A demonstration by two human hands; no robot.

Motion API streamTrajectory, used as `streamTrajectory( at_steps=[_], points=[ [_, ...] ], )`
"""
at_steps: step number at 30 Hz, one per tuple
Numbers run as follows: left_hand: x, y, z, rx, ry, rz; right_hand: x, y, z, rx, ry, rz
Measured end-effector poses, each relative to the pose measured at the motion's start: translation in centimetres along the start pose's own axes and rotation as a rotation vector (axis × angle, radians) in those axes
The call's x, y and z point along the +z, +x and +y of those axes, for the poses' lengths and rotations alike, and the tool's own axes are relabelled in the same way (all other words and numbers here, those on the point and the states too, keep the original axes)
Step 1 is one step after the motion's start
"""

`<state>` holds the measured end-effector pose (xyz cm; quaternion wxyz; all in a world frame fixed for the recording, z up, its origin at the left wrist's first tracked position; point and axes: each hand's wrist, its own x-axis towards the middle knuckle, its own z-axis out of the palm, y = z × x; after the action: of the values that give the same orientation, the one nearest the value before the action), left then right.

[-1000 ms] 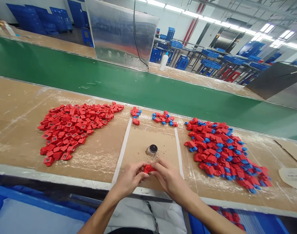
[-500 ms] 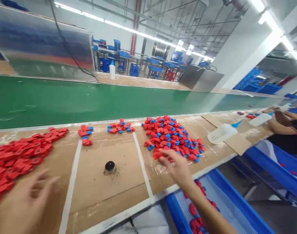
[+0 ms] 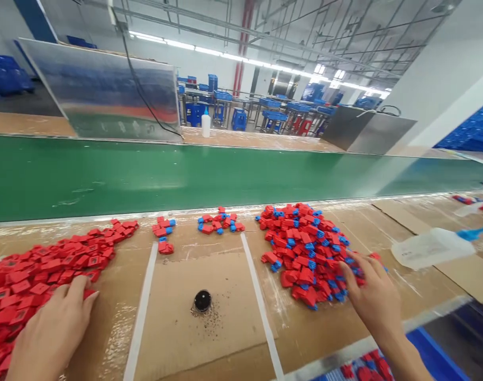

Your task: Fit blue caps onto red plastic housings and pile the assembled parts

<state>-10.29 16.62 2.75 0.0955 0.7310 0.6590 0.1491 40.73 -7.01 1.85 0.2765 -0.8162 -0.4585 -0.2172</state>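
Observation:
At the lower left, my left hand (image 3: 53,330) reaches into a heap of red plastic pieces (image 3: 62,259). A red piece (image 3: 89,292) shows between its thumb and forefinger, which are closed on it. My right hand (image 3: 374,299) lies at the right side of a heap of red pieces with blue ends (image 3: 304,241). Its thumb and fingers are apart over the pieces, and I see nothing gripped in them. Between the hands, a small round black-topped fixture (image 3: 202,300) stands on a cardboard sheet (image 3: 178,338) with dark crumbs around it.
Two small groups of pieces, one at the left (image 3: 164,233) and one in the middle (image 3: 219,222), lie near the green belt (image 3: 225,174). A clear bottle with a blue nozzle (image 3: 427,247) lies at right. A blue bin (image 3: 437,352) sits below the table edge.
My left hand has moved forward onto the red heap. My right hand, earlier pinching a red piece before the red-and-blue heap, is now at the heap's right side with fingers apart. The view has turned.

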Motion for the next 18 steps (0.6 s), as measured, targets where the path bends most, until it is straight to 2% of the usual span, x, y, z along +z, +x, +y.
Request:
streamTrajectory(
  at_steps=[2,4,6,9,11,13,18],
  points=[
    [-0.4,-0.4,0.6,-0.010,0.045,-0.039,0.8,1.8,-4.3,-0.106,0.113,-0.050],
    [-0.1,-1.1,1.0,-0.044,-0.106,-0.084,3.0,4.1,-9.3,-0.218,0.217,-0.280],
    [0.7,-2.3,1.5,-0.060,-0.341,-0.101,6.1,6.2,-13.8,-0.208,0.139,-0.533],
    [2.0,-4.4,2.3,-0.057,-0.649,-0.164,10.7,7.9,-18.2,-0.150,0.024,-0.662],
    [2.5,-5.6,2.9,-0.087,-0.841,-0.244,12.7,8.2,-19.4,-0.129,-0.026,-0.696],
    [2.8,-6.6,3.4,-0.141,-1.015,-0.310,13.7,8.0,-19.5,-0.122,-0.066,-0.726],
    [2.6,-8.1,3.7,-0.151,-1.183,-0.437,13.3,8.0,-18.1,-0.163,-0.072,-0.765]
  ],
)
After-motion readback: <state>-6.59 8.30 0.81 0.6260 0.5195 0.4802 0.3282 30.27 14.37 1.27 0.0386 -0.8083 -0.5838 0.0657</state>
